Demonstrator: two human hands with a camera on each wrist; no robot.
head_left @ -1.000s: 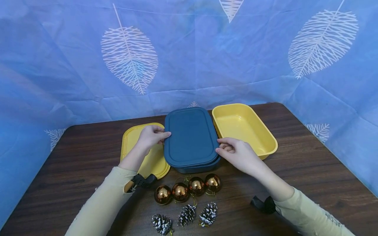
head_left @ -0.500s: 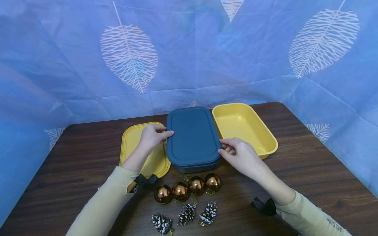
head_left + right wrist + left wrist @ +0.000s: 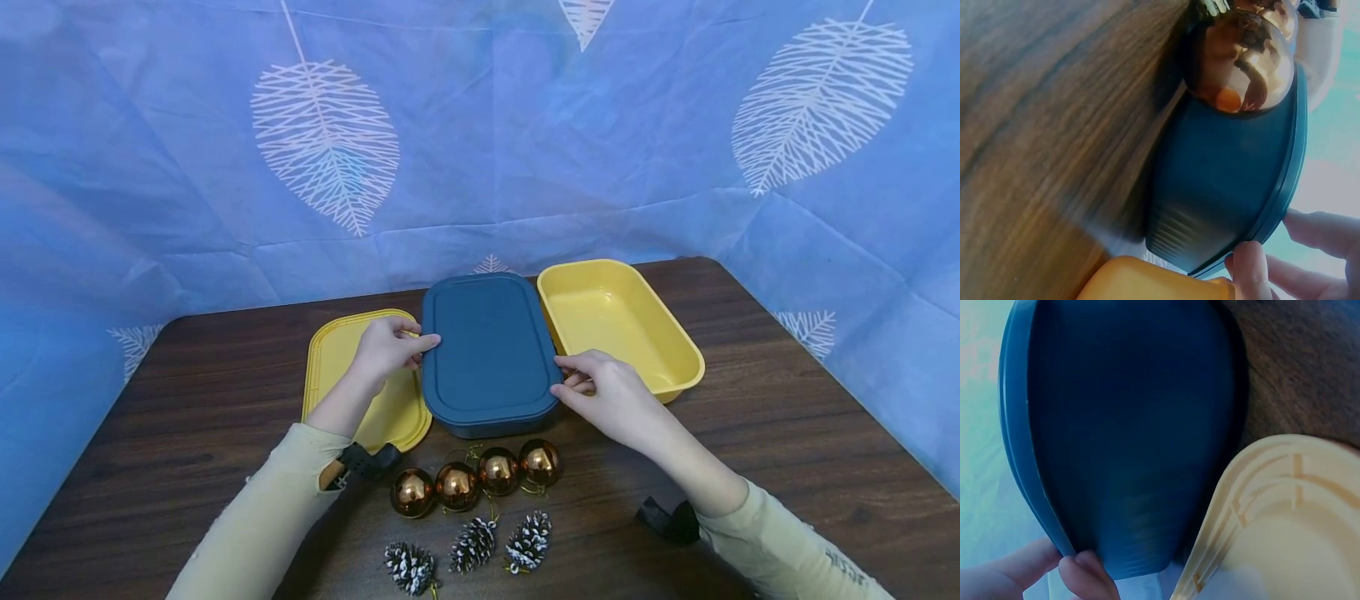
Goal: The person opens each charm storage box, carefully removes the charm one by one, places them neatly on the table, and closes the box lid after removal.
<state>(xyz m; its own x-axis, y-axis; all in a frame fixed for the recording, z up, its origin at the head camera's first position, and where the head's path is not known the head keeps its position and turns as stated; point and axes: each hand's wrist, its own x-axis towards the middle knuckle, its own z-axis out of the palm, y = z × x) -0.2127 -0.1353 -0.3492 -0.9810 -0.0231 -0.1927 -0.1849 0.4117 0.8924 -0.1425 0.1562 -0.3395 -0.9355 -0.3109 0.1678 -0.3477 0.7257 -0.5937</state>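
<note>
A dark blue lid [image 3: 489,350] covers a matching blue rectangular box [image 3: 495,431] at the middle of the table. My left hand [image 3: 382,352] pinches the lid's left rim, thumb on top and a finger [image 3: 1088,576] under the edge in the left wrist view. On the opposite side my right hand [image 3: 609,392] holds the right rim between thumb and fingers. The right wrist view shows the box wall [image 3: 1210,181], with the lid's rim close along its top and fingertips [image 3: 1250,262] at that rim.
Left of the box lies a yellow lid [image 3: 390,417], partly under my left hand. An open yellow box [image 3: 622,325] stands on the right. Several shiny copper baubles [image 3: 457,487] line up in front, with three frosted pine cones [image 3: 474,546] nearer me on the wooden table [image 3: 187,433].
The blue lid has shifted slightly right and now lines up with the box, whose front right corner showed earlier. Both hands moved a little right with it, keeping their hold.
</note>
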